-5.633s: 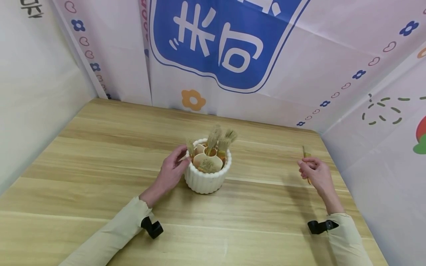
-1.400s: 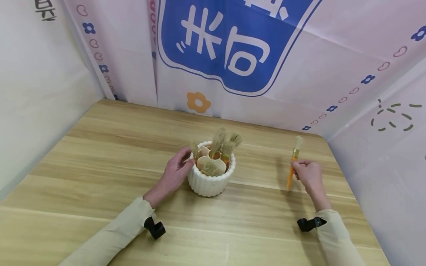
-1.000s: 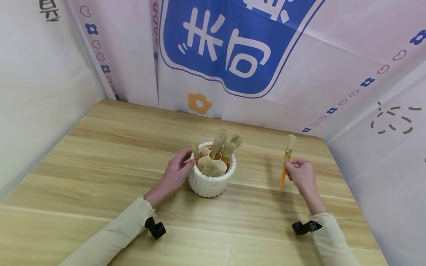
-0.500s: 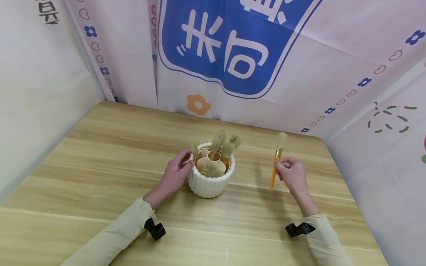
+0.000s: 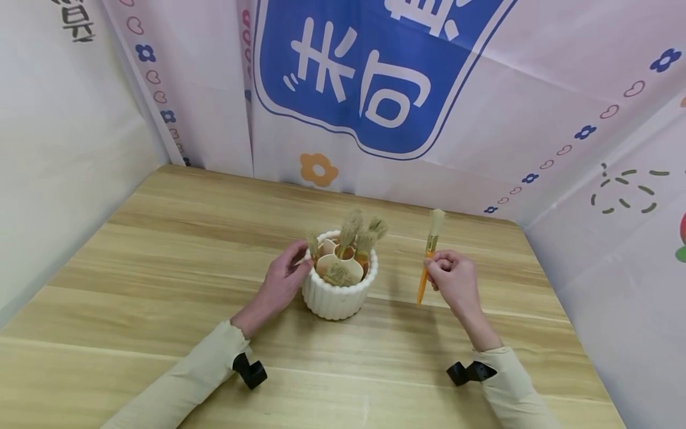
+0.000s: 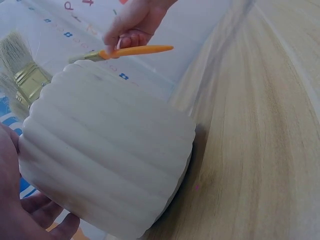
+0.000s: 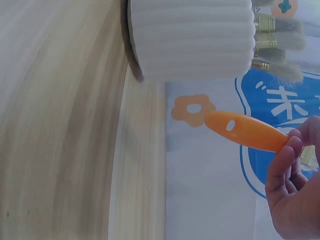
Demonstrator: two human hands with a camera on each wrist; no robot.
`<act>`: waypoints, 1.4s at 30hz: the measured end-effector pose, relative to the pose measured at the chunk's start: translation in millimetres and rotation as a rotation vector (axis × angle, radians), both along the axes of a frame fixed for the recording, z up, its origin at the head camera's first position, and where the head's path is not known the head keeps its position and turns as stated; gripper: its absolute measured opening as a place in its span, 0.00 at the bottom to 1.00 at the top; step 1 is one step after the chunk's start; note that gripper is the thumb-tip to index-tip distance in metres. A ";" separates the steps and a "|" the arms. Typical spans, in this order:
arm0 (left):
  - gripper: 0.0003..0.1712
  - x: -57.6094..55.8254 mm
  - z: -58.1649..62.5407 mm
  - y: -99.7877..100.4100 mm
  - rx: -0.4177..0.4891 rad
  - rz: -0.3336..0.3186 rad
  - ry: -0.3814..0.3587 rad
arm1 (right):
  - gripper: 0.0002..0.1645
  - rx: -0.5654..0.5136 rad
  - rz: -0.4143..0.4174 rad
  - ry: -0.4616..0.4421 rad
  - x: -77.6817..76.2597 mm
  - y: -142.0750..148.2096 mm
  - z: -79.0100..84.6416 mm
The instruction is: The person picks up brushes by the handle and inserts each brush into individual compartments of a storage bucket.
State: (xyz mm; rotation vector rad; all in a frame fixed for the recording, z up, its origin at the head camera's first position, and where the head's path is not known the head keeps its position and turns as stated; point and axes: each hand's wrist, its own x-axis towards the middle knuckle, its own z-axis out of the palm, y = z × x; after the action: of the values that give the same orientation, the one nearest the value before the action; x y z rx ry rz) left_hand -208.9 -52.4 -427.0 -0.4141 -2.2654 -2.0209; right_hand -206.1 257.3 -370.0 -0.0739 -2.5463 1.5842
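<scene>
A white ribbed pot [image 5: 336,301] with a scalloped rim stands upright on the wooden table, divided inside into rounded compartments. Several paintbrushes [image 5: 351,226] stand in it, bristles up. Against the pot's left side, my left hand [image 5: 280,275] steadies it, the fingers curved round its wall near the rim. To the pot's right, my right hand [image 5: 454,279] pinches another paintbrush [image 5: 432,241] by its orange handle, bristles up and slightly tilted, above the table. The right wrist view shows the handle's end [image 7: 245,131] with its hole, apart from the pot.
The wood-grain table [image 5: 161,286] meets a printed back sheet [image 5: 214,137] behind the pot. Pale side sheets rise at left [image 5: 64,149] and right [image 5: 632,256]. Each wrist carries a small black camera mount [image 5: 250,370].
My right hand has carried the paintbrush leftward from the table's right side toward the pot, its bristles now pointing upward. My left hand and the pot stay put.
</scene>
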 end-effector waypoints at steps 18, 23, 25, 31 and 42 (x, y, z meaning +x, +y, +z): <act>0.20 -1.4 2.4 -0.2 0.002 0.000 0.021 | 0.03 -0.111 0.021 0.059 2.1 -25.9 5.6; 0.20 -2.1 0.7 0.0 0.004 0.006 0.034 | 0.02 -0.139 0.039 0.083 2.8 -34.4 8.4; 0.20 -2.7 -0.3 -0.1 0.001 0.009 0.041 | 0.03 -0.147 0.048 0.093 3.5 -38.3 10.4; 0.20 -2.6 -1.8 -0.6 0.002 0.011 0.048 | 0.06 -0.183 0.068 0.117 4.0 -49.0 12.3; 0.20 -0.3 -1.8 0.1 -0.001 0.009 0.027 | 0.06 -0.222 0.121 0.151 4.5 -67.3 14.4</act>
State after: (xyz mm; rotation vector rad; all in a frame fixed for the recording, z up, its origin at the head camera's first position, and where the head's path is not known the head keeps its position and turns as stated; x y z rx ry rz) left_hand -209.1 -52.3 -428.8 -0.4278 -2.2487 -1.9968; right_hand -201.6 190.0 -355.6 0.1727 -2.2930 1.8356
